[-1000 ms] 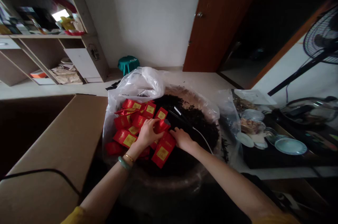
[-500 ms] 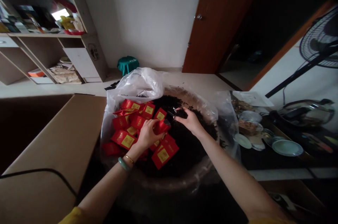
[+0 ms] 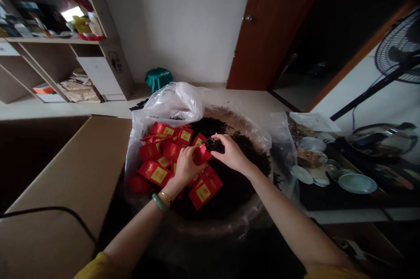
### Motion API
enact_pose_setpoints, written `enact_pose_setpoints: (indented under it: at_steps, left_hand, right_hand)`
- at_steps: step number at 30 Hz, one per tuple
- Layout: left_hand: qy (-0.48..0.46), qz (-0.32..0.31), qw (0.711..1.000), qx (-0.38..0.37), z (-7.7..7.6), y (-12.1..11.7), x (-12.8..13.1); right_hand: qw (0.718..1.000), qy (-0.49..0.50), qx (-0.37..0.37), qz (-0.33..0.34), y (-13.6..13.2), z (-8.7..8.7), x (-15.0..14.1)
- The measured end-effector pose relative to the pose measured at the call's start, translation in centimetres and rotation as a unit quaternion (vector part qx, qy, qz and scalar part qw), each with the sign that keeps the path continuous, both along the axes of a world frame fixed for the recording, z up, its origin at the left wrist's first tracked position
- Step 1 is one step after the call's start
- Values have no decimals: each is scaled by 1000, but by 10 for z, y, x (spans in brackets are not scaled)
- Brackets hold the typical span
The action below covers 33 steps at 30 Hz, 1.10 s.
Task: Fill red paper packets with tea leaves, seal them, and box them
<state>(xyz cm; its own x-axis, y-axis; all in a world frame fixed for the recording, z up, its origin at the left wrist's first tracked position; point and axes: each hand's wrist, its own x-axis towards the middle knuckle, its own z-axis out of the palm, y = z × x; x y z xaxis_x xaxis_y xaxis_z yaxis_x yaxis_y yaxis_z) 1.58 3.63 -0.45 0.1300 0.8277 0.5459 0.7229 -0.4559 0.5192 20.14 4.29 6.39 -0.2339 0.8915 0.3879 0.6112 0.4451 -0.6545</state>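
Left hand (image 3: 187,166): gripped a red packet (image 3: 200,155) (slightly tilted).
Right hand (image 3: 232,154): pinched dark leaves (image 3: 215,145) just beside it.
Other packets (image 3: 156,173): lay heaped around the left hand.

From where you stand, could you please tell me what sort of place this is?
Probably a room in a home: the pale wooden shelf unit crowded with small items, reddish-brown wooden door and black wire-caged fan suggest it.
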Motion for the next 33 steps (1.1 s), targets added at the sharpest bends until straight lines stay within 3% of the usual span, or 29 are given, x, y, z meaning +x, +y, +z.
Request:
enact_pose_setpoints:
  at_steps: [6,11,20,28,33]
  left_hand:
    - [10,-10,1000,20,-2,-1,1]
    - [5,-38,998,40,-4,-3,2]
    - [-3,-42,999,21,0,-7,4]
    - [14,-41,999,24,-2,-8,4]
    - [-13,-32,999,28,-2,-7,3]
  right_hand:
    - [998,-39,-16,39,-3,5,0]
    - [997,-64,-31,18,-2,3,2]
    - [997,22,-69,0,-11,3,-12]
    - [982,-118,-109,99,-17,0,-21]
    - [982,-73,-124,124,-17,13,-13]
